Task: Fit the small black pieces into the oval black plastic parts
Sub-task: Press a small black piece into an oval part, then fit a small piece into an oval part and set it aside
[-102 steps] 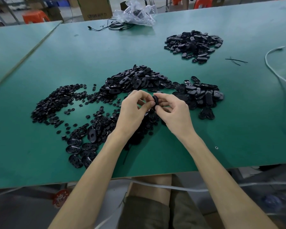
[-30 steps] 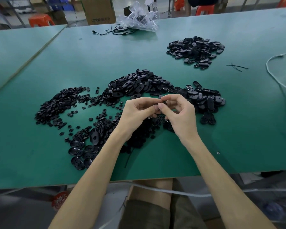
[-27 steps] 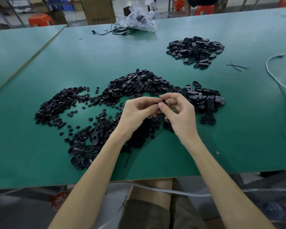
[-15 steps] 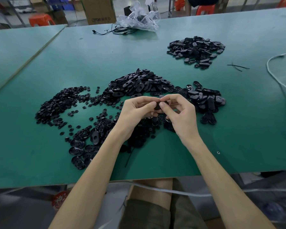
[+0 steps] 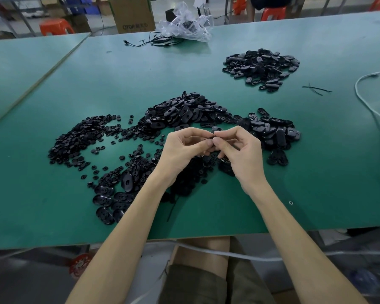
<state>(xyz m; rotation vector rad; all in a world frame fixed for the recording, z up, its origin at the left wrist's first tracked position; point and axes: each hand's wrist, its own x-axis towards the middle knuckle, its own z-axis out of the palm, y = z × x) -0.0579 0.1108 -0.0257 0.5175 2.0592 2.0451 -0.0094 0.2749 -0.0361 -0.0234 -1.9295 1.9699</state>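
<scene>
Closest to us, a few loose ovals (image 5: pixel 110 198) lie near the front edge of the green table (image 5: pixel 42 220). Just past them our left hand (image 5: pixel 184 150) and right hand (image 5: pixel 241 154) meet fingertip to fingertip, both pinching one oval black part (image 5: pixel 209 140). Only a dark sliver of it shows. A few seconds back it stood edge-on, plain between the thumbs. Now the fingers have closed over it, so we reckon the small piece is getting pressed home, tho we can't see it seated. Small black pieces (image 5: pixel 79 137) spread out left, with the unfilled heap (image 5: pixel 184 113) behind. The far pile (image 5: pixel 261 66) is probably the done ones. Loads left.
</scene>
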